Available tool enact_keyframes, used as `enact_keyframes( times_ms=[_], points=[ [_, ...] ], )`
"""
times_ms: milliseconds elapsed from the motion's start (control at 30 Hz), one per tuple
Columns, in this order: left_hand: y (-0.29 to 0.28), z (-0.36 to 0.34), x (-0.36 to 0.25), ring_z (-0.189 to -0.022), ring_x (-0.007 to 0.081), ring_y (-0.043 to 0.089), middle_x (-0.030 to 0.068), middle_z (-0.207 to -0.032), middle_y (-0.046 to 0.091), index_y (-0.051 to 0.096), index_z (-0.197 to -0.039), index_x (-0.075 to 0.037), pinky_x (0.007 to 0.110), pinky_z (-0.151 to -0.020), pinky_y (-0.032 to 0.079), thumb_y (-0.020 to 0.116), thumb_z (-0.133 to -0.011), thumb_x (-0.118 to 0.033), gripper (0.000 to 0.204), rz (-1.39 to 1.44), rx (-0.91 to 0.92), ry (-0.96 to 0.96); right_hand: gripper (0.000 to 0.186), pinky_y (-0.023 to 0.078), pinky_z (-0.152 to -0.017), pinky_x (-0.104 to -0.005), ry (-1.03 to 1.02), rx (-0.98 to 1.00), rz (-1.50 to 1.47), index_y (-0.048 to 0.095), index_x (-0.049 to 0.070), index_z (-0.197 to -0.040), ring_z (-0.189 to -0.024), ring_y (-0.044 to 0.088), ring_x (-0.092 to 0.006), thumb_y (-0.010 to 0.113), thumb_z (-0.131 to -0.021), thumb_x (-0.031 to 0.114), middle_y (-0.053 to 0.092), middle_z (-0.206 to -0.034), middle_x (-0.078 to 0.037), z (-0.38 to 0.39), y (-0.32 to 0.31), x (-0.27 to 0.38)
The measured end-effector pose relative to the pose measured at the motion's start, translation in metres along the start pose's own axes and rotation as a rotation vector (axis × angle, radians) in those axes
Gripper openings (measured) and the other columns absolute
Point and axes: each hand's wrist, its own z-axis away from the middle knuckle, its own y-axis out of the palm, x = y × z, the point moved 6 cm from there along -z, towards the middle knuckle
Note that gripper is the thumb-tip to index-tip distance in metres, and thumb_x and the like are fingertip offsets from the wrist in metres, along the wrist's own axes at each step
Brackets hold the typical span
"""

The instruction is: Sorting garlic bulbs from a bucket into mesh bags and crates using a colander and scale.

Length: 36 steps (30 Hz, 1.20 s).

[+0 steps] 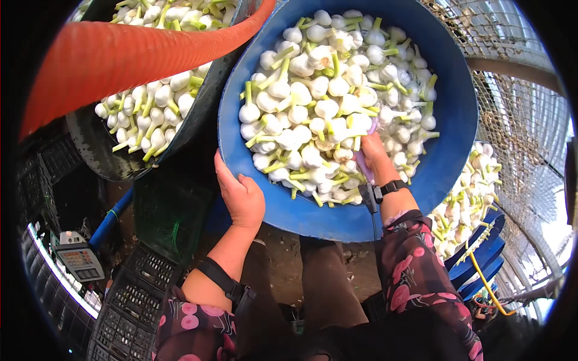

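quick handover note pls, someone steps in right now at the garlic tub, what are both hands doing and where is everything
Left hand: on the near rim of the blue tub, gripping the edge.
Right hand: inside the tub, on the garlic heads; something purple sits by the fingers, too hidden to identify.
Things: the blue tub is heaped with trimmed white garlic with green stems. The dark tub at upper left also holds garlic, and more lies in stacked blue tubs at right.
Done or left: cannot tell from this view.
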Motion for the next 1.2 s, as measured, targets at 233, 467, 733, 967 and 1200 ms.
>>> enact_keyframes(
  times_ms=[233,467,733,967,1200],
  points=[
    [-0.001,-0.001,-0.004,-0.125,0.0431,0.042,0.0293,-0.136,0.039,0.024,-0.141,0.004,0.044,-0.105,0.034,0.039,-0.079,0.005,0.063,-0.030,-0.008,0.033,0.027,0.048,-0.039,-0.0330,-0.018,0.070,-0.256,0.057,0.002,-0.112,-0.057,0.061,-0.0205,0.054,-0.088,0.016,0.065,-0.088,-0.011,0.061,-0.006,0.003],
    [-0.001,-0.001,-0.004,-0.121,0.0436,0.044,0.0290,-0.133,0.041,0.024,-0.141,0.002,0.045,-0.103,0.036,0.042,-0.079,0.002,0.065,-0.058,0.001,0.046,0.028,0.047,-0.039,-0.0319,-0.108,0.032,-0.474,0.060,0.007,-0.099,-0.052,0.057,-0.0188,0.058,-0.088,0.032,0.060,-0.078,-0.006,0.062,-0.006,-0.012],
    [-0.035,0.022,0.034,-0.109,0.0328,0.055,0.0217,-0.132,0.043,0.034,-0.140,-0.002,0.039,-0.091,0.045,0.060,-0.089,-0.016,0.059,0.271,0.147,0.111,0.035,0.050,-0.045,-0.0350,-0.211,-0.031,-0.374,0.059,0.011,-0.108,-0.065,0.061,-0.0198,0.053,-0.090,0.041,0.063,-0.086,-0.004,0.109,-0.011,0.023],
    [-0.104,0.064,0.008,-0.070,0.0125,0.060,0.0061,-0.091,0.063,0.067,-0.095,-0.001,0.024,-0.063,0.049,0.066,-0.083,-0.003,0.013,0.409,0.080,0.074,0.045,0.056,-0.070,-0.0405,-0.258,0.042,-0.362,0.052,0.010,-0.123,-0.088,0.064,-0.0247,0.056,-0.091,0.042,0.062,-0.107,-0.008,0.169,-0.001,0.037],
    [-0.082,0.075,-0.145,-0.082,0.0324,0.061,0.0142,-0.099,0.058,0.060,-0.101,-0.003,0.038,-0.073,0.050,0.075,-0.073,-0.018,0.035,0.299,0.170,0.300,0.067,0.048,-0.095,-0.0419,-0.322,0.232,-0.315,0.048,0.006,-0.131,-0.112,0.056,-0.0262,0.054,-0.088,0.057,0.056,-0.126,-0.012,0.234,0.066,0.036]
  ],
)
